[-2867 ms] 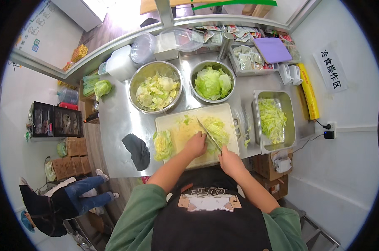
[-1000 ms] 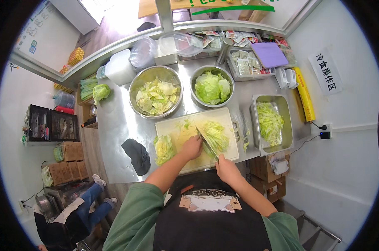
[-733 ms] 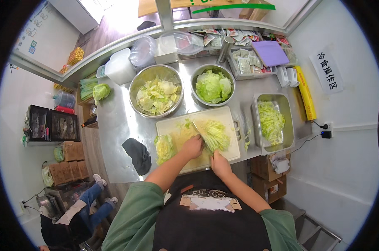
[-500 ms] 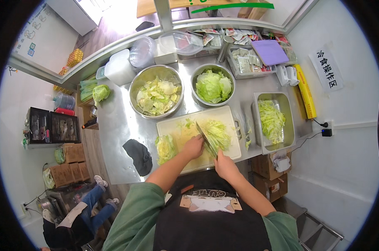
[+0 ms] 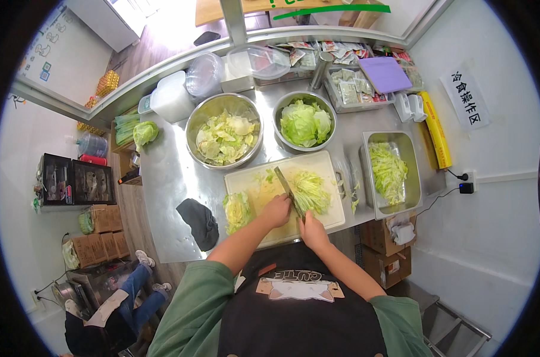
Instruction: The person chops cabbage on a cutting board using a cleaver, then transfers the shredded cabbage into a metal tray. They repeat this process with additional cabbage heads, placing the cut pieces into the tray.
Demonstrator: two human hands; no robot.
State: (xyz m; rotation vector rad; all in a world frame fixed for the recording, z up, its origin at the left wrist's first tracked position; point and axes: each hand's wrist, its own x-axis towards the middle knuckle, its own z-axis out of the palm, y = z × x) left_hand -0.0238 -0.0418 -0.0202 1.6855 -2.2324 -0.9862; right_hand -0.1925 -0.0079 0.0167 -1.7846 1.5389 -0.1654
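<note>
On the cream cutting board (image 5: 329, 223), my right hand (image 5: 313, 231) is closed round the handle of a kitchen knife (image 5: 286, 187). Its blade points away and slightly left. My left hand (image 5: 277, 210) sits just left of the blade with fingers curled together; whatever is beneath them is hidden. Shredded lettuce (image 5: 311, 191) is piled right of the blade, with small scraps beyond its left side. A cut piece of lettuce (image 5: 238, 211) rests at the board's left edge.
Behind the board stand a steel bowl of lettuce pieces (image 5: 189, 134) and a smaller bowl of lettuce leaves (image 5: 276, 122). A steel pan (image 5: 413, 178) with shredded lettuce is at right. A dark cloth (image 5: 198, 225) lies left. Another person (image 5: 112, 315) is at lower left.
The knife has shifted slightly left, its tip swinging left and away from me. My right hand has moved a little left and nearer to me. My left hand has barely moved.
</note>
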